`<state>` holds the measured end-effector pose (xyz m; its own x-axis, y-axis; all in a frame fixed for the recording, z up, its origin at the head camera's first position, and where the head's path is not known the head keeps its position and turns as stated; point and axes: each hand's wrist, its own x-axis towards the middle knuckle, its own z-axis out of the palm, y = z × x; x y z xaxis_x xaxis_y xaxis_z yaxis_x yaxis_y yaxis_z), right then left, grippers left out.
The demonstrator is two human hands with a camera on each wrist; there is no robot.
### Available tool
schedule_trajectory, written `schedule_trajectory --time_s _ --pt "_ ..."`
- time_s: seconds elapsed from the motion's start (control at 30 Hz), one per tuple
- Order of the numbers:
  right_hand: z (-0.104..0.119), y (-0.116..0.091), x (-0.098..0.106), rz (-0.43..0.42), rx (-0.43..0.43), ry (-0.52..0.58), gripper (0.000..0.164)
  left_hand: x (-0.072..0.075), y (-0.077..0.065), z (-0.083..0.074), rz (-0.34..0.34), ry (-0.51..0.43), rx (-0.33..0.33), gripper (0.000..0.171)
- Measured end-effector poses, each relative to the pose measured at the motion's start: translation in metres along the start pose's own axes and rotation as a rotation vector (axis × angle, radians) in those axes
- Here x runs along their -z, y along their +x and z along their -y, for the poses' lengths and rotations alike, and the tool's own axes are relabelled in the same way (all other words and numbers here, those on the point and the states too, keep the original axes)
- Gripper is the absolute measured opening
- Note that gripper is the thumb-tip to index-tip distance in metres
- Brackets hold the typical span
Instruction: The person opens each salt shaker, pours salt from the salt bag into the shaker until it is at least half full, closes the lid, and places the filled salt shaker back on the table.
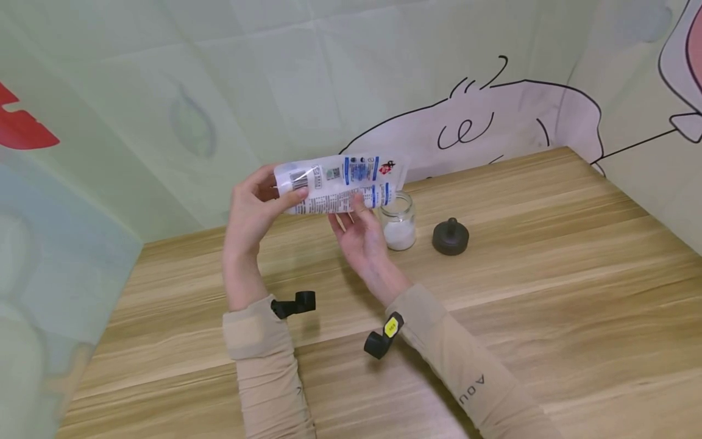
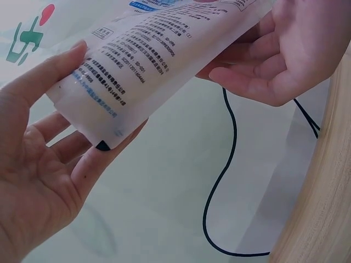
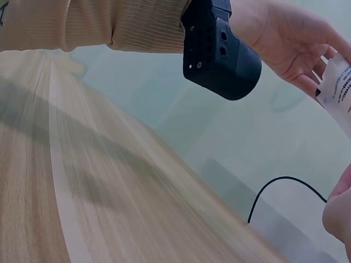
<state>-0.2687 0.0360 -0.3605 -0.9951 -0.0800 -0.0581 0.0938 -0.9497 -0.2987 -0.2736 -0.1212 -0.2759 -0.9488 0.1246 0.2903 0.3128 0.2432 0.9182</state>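
A white plastic pouch (image 1: 334, 186) with blue and black print is held up nearly level above the table, its right end at the mouth of a glass jar (image 1: 399, 231). White grainy stuff fills the lower part of the jar. My left hand (image 1: 247, 210) grips the pouch's left end, thumb on the printed face and fingers behind. Nearer the jar, my right hand (image 1: 362, 241) holds the pouch from below with its thumb on the front. In the left wrist view, the pouch (image 2: 142, 71) slants between both hands. The pouch's far end is cut off there.
A dark round lid (image 1: 451, 238) with a knob lies on the wooden table (image 1: 548, 244), right of the jar. Behind the table stands a pale wall covering (image 1: 263, 91) with cartoon drawings. Each wrist carries a black camera mount (image 1: 296, 303).
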Motion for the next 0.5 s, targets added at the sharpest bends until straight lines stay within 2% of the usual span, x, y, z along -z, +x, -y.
schedule_trajectory --time_s 0.2,0.5 --pt "0.0000 0.0006 0.0001 -0.016 0.004 0.002 0.046 0.0006 -0.0005 -0.0002 0.002 0.004 -0.001 0.044" --pt "0.0003 0.0007 0.0011 -0.018 0.012 -0.002 0.045 -0.0009 0.0003 -0.0002 0.001 0.007 -0.004 0.044"
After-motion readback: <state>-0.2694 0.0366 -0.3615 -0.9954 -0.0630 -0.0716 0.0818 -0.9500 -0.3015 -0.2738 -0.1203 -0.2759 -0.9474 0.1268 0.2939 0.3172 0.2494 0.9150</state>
